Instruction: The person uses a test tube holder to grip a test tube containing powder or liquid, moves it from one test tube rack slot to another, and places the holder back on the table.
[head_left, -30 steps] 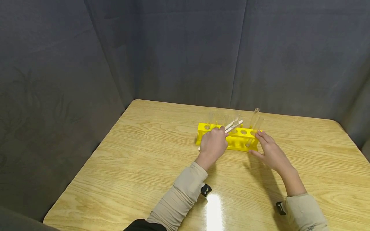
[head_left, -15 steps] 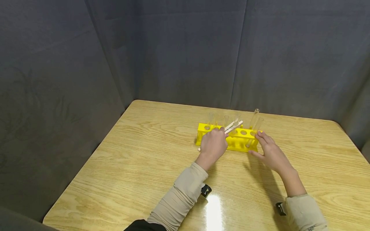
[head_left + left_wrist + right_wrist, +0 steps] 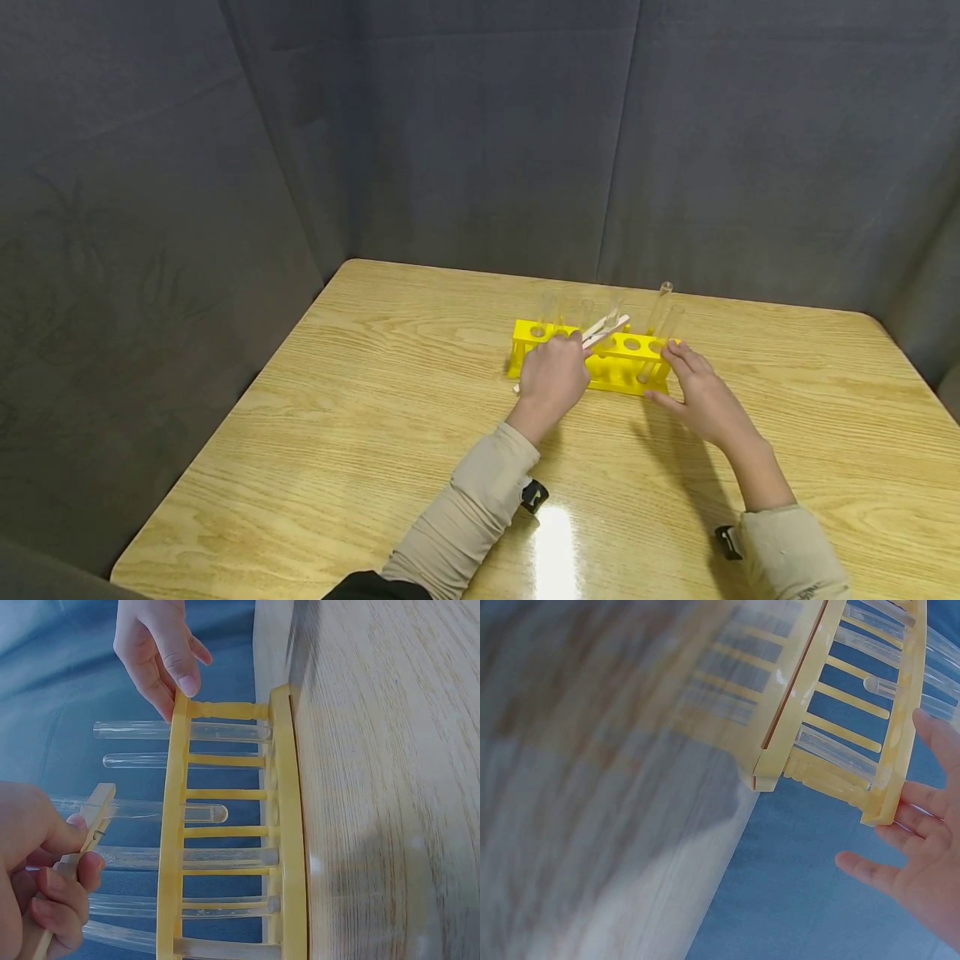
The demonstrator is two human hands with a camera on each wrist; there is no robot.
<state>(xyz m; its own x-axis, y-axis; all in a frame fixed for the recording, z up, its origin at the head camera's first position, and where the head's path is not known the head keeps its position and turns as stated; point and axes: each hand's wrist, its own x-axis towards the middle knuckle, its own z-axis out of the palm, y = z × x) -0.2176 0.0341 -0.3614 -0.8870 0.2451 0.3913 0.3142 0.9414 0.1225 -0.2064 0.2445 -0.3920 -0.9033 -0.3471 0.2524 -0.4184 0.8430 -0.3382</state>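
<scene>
My left hand (image 3: 553,375) grips a wooden test tube clamp (image 3: 609,330) by its handle. In the left wrist view the clamp's jaws are around a glass test tube (image 3: 142,810), whose rounded bottom is through the top plate of the yellow test tube rack (image 3: 298,825) but above its base. My right hand (image 3: 705,396) rests its fingertips on the rack's right end, thumb apart and fingers fairly straight, as the right wrist view also shows. Another test tube (image 3: 670,323) stands in the hole beside that hand. The clamp's handle is mostly hidden by my left hand in the head view.
Several other test tubes (image 3: 225,857) stand in the rack, mainly on its left part. One tube (image 3: 662,304) stands behind the right end. The wood-grain table (image 3: 337,433) reaches back to a dark grey curtain (image 3: 480,150).
</scene>
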